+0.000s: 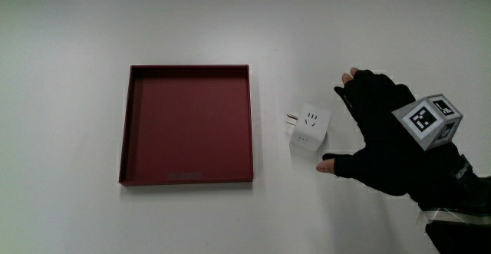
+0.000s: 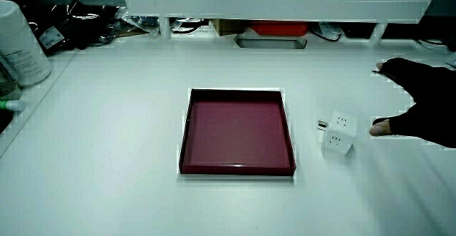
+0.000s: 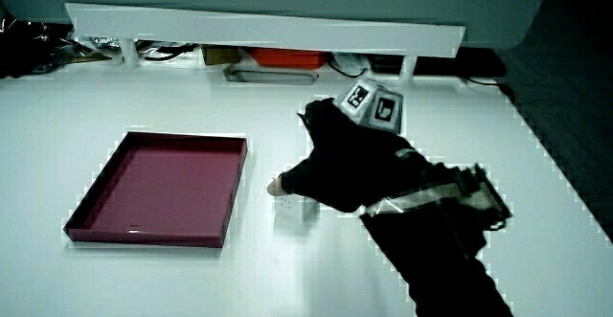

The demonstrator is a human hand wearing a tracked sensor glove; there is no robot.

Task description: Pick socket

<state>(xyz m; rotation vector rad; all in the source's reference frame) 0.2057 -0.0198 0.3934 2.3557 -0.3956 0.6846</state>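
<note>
The socket (image 1: pixel 309 127) is a small white cube with plug holes on its faces and metal prongs pointing toward the dark red tray (image 1: pixel 130 131). It rests on the white table beside the tray, also seen in both side views (image 2: pixel 339 132) (image 3: pixel 293 208). The gloved hand (image 1: pixel 380 131) is beside the socket, on the side away from the tray, close to it but apart. Its fingers are spread, thumb and forefinger opened toward the cube, holding nothing. In a side view the hand (image 3: pixel 335 169) partly covers the socket.
The tray (image 2: pixel 187 132) is square, shallow and holds nothing. A low white partition (image 2: pixel 278 8) runs along the table's edge farthest from the person, with cables and a red box under it. A white canister (image 2: pixel 21 43) stands near a table corner.
</note>
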